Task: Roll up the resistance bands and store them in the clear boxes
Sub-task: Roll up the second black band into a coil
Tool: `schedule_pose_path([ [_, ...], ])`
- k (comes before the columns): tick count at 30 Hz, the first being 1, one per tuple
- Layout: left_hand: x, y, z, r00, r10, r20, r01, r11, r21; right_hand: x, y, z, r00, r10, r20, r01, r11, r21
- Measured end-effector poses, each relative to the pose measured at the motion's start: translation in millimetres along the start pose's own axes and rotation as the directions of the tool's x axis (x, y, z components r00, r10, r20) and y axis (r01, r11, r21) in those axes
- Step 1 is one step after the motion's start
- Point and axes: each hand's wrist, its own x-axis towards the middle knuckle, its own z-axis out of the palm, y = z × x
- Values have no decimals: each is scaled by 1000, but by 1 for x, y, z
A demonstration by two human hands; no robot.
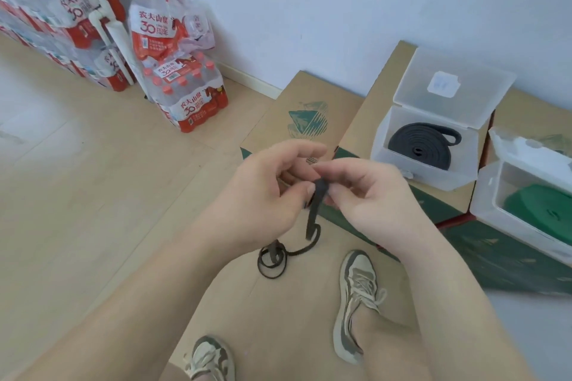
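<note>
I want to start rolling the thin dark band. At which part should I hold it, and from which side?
Probably the top end of the thin dark band, pinched from both sides, as the left hand and right hand do. The rest hangs down to loose coils on the cardboard sheet, so it can feed up freely.

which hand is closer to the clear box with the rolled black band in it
Right. The right hand is just left of that clear box; the left hand lies farther left, beyond the right one. Both pinch the loose dark band.
</note>
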Motion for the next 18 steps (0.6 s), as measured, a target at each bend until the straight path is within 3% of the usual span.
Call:
schedule_pose_path([
  [3,10,-3,-1,998,-41,-44,35,990,-137,4,7,2,997,-75,17,70,976,206],
  [5,18,-5,0,999,-41,-30,36,989,-141,9,9,-1,998,-63,22,54,957,286],
  [10,37,-14,3,990,-118,77,125,987,-102,28,19,5,983,-58,-176,76,993,92],
  [11,39,-17,2,980,-155,126,161,986,-41,30,20,5,975,-65,-214,88,991,103],
  [13,39,-27,3,928,-288,236,232,943,238,34,21,-1,955,-51,-292,102,982,161],
  [15,36,-39,8,831,-466,304,224,780,584,37,17,-8,927,-14,-376,122,957,264],
  [18,35,-51,11,781,-564,269,190,624,758,38,15,-12,902,6,-431,148,934,324],
])
